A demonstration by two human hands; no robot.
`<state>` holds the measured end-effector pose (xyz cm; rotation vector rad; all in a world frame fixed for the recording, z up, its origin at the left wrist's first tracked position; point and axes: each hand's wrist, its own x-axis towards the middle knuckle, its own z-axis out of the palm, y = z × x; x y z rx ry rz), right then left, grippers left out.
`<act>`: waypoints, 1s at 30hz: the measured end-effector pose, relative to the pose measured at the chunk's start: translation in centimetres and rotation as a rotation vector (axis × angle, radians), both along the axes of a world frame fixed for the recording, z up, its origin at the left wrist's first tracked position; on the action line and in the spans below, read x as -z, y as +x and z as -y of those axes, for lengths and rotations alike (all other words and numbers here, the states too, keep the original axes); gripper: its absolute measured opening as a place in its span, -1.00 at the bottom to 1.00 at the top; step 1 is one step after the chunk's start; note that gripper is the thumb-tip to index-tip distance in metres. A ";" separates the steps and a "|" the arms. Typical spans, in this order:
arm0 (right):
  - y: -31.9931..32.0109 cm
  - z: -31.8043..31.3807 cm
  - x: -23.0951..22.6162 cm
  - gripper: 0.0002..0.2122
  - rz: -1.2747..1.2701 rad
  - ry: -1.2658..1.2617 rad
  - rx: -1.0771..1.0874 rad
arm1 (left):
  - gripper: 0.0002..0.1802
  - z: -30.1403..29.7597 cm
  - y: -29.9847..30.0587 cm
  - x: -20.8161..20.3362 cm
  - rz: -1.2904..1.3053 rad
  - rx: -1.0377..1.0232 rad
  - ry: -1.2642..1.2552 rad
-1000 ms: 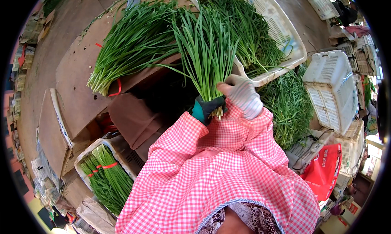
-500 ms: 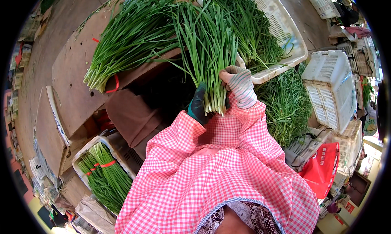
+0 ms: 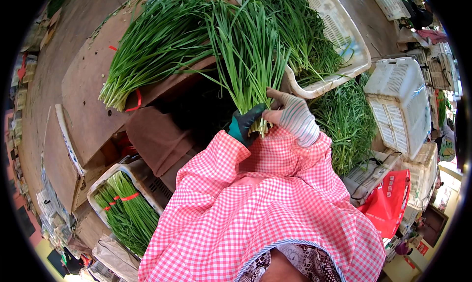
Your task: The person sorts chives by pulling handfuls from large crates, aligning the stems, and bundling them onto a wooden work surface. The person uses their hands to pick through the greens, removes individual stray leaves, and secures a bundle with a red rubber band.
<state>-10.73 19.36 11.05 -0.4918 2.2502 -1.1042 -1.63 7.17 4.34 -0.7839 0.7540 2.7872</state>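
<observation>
a: grip?
b: left hand (image 3: pixel 248 119) clamped low round green bunch (image 3: pixel 246 66); right hand (image 3: pixel 296 117) at its right side, can't tell if gripping.
a: bunch where?
b: between left pile (image 3: pixel 156 51) on tabletop (image 3: pixel 86 93) and far right crate (image 3: pixel 340 32).

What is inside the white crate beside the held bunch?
Long green stalks lie in the crate. Its floor is hidden beneath them, and the held bunch covers part of its left side.

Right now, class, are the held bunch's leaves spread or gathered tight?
Spread: the bunch fans out beyond the left hand, its leaves pointing apart.
</observation>
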 end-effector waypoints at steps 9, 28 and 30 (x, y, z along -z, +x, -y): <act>0.5 -1.9 -1.7 -0.74 0.015 -0.055 0.295 | -0.61 -0.9 -0.3 -1.0 -0.085 -0.054 -0.060; -0.1 -0.5 -3.6 -0.69 -0.183 0.347 -0.056 | -0.55 -2.4 -1.1 1.1 -0.248 -0.176 -0.547; -0.9 1.0 -3.3 -0.63 -0.160 0.358 -0.168 | -0.47 -1.9 -0.6 0.4 -0.234 -0.127 -0.617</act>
